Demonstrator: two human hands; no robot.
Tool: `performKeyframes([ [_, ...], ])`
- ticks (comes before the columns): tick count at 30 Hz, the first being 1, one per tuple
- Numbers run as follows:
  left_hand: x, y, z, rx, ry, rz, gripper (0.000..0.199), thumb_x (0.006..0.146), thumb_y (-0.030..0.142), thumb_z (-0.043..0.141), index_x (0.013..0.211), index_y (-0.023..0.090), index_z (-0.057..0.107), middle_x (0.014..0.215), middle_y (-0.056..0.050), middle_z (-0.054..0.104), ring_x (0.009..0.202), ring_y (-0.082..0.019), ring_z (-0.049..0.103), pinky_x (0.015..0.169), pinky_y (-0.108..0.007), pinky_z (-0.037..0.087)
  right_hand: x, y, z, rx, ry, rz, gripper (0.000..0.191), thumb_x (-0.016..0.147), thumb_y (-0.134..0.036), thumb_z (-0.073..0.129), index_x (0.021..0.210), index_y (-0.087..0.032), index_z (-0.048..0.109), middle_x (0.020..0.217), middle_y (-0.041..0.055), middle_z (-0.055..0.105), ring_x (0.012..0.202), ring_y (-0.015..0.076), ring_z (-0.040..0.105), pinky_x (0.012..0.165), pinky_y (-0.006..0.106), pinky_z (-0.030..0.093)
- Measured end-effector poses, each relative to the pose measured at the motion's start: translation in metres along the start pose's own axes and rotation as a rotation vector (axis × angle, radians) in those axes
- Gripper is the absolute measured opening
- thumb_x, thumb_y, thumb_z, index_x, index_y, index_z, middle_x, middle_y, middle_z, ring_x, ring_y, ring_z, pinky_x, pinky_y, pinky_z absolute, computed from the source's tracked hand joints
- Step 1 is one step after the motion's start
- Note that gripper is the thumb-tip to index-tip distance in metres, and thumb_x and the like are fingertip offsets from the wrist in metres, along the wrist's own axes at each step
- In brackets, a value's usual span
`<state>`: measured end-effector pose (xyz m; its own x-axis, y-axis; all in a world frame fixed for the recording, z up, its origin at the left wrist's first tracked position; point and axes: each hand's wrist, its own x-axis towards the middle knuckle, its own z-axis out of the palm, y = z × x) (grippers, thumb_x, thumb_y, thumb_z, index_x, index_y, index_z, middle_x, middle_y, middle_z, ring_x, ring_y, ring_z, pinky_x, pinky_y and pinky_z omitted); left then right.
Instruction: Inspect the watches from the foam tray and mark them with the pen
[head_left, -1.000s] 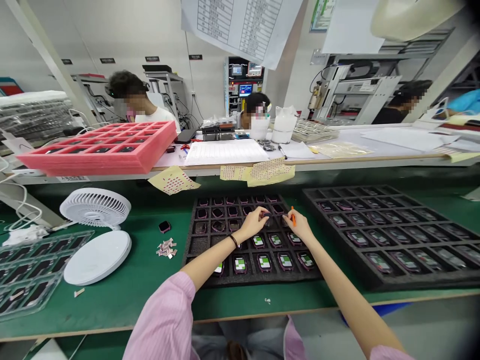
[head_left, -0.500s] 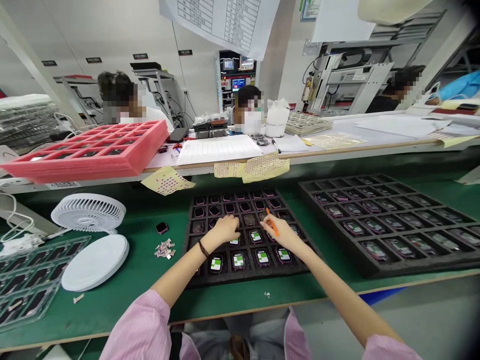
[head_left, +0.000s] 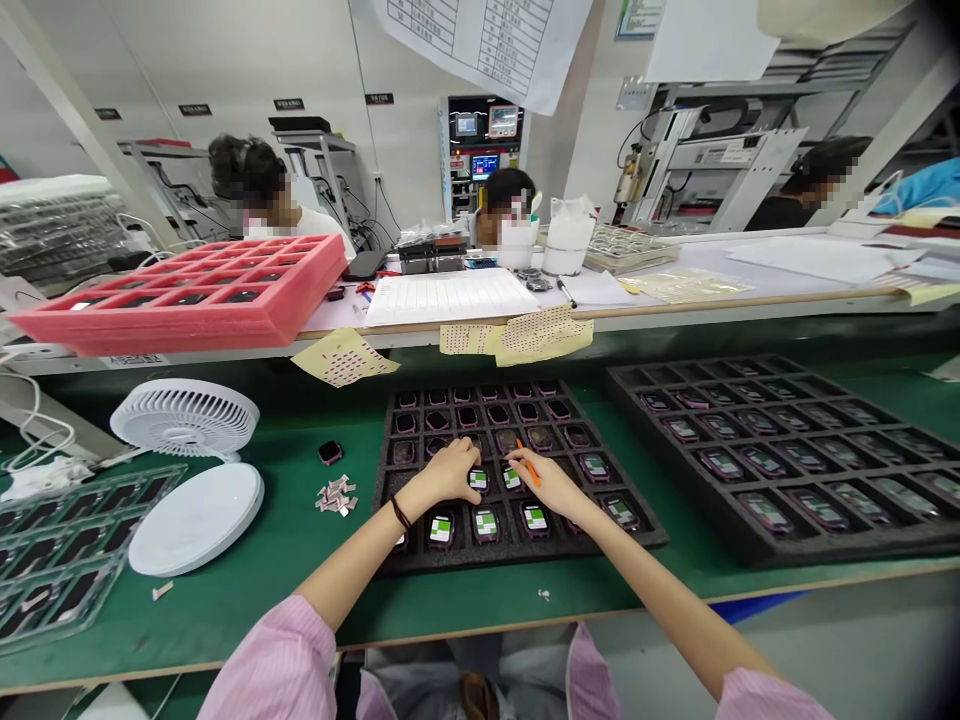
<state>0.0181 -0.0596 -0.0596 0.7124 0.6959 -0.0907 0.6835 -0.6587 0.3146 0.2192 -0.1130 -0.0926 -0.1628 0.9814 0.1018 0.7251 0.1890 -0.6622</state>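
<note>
A black foam tray (head_left: 517,552) sits in front of me, its compartments holding watch-like devices, some with green-and-white faces. Over its middle, my left hand (head_left: 452,472) has its fingers curved around a device with a green-and-white face (head_left: 478,481); whether it grips the device cannot be made out. My right hand (head_left: 546,482) is closed on an orange pen-like tool (head_left: 529,466), just right of my left hand, over another green-and-white device. Loose small strips (head_left: 337,496) and a single dark watch (head_left: 329,452) lie on the green mat left of the tray.
A second black tray of devices (head_left: 765,553) stands at right. At left are a white fan (head_left: 196,520) and a clear tray (head_left: 67,560). A pink foam tray (head_left: 225,330) rests on the raised shelf, where papers hang from the edge. People sit beyond.
My right hand has moved left and slightly down, closer to my left hand, with the orange tool. The whole view has shifted slightly.
</note>
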Motion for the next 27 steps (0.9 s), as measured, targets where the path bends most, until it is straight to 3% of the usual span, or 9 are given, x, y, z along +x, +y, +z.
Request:
performKeyframes([
  [5,-0.012,-0.011,0.006,-0.389,0.199,-0.041,0.039,0.058,0.018,0.07,0.092,0.018,0.05,0.1,-0.006,0.056,0.091,-0.024,0.056,0.076,-0.034,0.047,0.001,0.001,0.006,0.121,0.031,0.016,0.031,0.092,-0.039,0.034,0.095,-0.02,0.059,0.071,0.0043,0.063,0.064,0.0211,0.062,0.062,0.032,0.044],
  [9,-0.017,-0.025,0.012,-0.962,0.255,-0.178,0.05,0.06,0.019,0.069,0.103,0.019,0.043,0.081,0.0,0.059,0.064,-0.013,0.058,0.055,-0.024,0.044,0.008,-0.001,0.004,0.59,-0.001,0.102,0.035,0.087,-0.049,0.042,0.099,-0.02,0.056,0.067,0.0019,0.061,0.051,0.0175,0.062,0.047,0.027,0.041],
  [12,-0.018,-0.031,0.015,-1.201,0.356,-0.196,0.056,0.061,0.024,0.072,0.109,0.018,0.043,0.084,-0.002,0.061,0.066,-0.014,0.061,0.052,-0.021,0.041,0.019,-0.015,-0.003,0.921,-0.046,0.151,0.039,0.082,-0.049,0.053,0.106,-0.018,0.054,0.07,0.0034,0.063,0.06,0.0203,0.067,0.042,0.023,0.038],
  [18,-0.024,-0.035,0.019,-1.2,0.516,-0.174,0.051,0.071,0.039,0.066,0.113,0.019,0.045,0.099,-0.007,0.06,0.071,-0.014,0.065,0.055,-0.021,0.044,0.047,-0.049,-0.004,1.047,-0.083,0.031,0.04,0.069,-0.032,0.073,0.104,-0.021,0.058,0.096,0.0044,0.063,0.063,0.015,0.067,0.042,0.02,0.04],
  [24,-0.029,-0.036,0.023,-1.124,0.622,-0.132,0.037,0.083,0.046,0.052,0.106,0.018,0.05,0.092,-0.005,0.062,0.058,-0.01,0.06,0.048,-0.021,0.039,0.052,-0.055,0.015,0.96,-0.006,0.002,0.026,0.08,-0.04,0.061,0.096,-0.019,0.06,0.068,-0.0017,0.059,0.049,0.0118,0.06,0.036,0.02,0.035],
  [27,-0.031,-0.034,0.025,-1.115,0.64,-0.137,0.036,0.087,0.048,0.047,0.105,0.017,0.052,0.083,-0.003,0.061,0.056,-0.01,0.059,0.049,-0.022,0.041,0.048,-0.052,0.021,0.941,-0.012,0.008,0.028,0.084,-0.043,0.055,0.096,-0.019,0.06,0.065,-0.001,0.059,0.05,0.0136,0.061,0.036,0.02,0.036],
])
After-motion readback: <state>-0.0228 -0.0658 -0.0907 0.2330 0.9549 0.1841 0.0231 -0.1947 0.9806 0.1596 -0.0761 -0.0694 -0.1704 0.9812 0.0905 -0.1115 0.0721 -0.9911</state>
